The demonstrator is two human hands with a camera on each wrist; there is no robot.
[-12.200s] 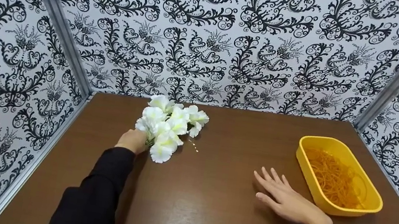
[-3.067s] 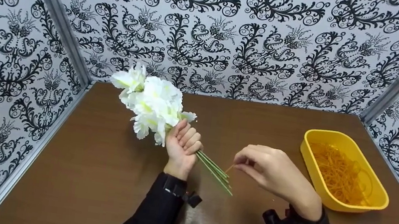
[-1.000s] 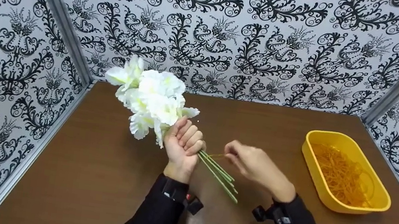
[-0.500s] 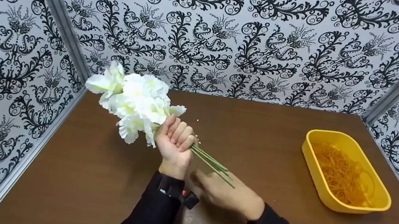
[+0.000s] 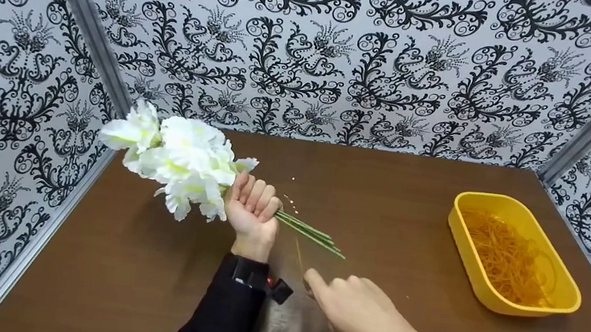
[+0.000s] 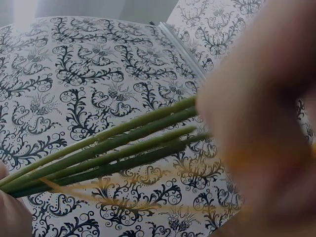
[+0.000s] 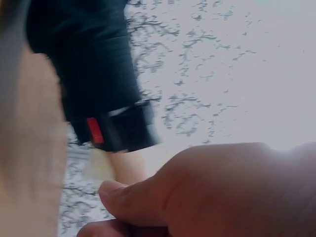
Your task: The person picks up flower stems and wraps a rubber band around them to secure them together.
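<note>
My left hand [image 5: 253, 212] grips a bunch of white artificial flowers [image 5: 182, 157] by the green stems [image 5: 312, 234], blossoms to the left, stem ends pointing right. A thin orange rubber band [image 5: 300, 255] runs from the stems to my right hand [image 5: 367, 318], which pinches it below them. In the left wrist view, the rubber band [image 6: 74, 191] catches on the stems [image 6: 123, 140] close to the left hand and stretches as two strands towards the blurred right hand [image 6: 266, 113]. The right wrist view shows the right hand's [image 7: 212, 187] thumb bent inward; the band is not discernible there.
A yellow tub [image 5: 516, 310] stands on the right of the brown table [image 5: 382, 200], with a heap of orange rubber bands [image 5: 500, 256] inside. Small white specks [image 5: 291, 202] lie beyond the stems. Patterned walls enclose the back and sides.
The right hand took the rubber band from beside the stems to below them, passing under the stems, then drew it down and right. The left hand shifted the bouquet left and tilted it flatter.
</note>
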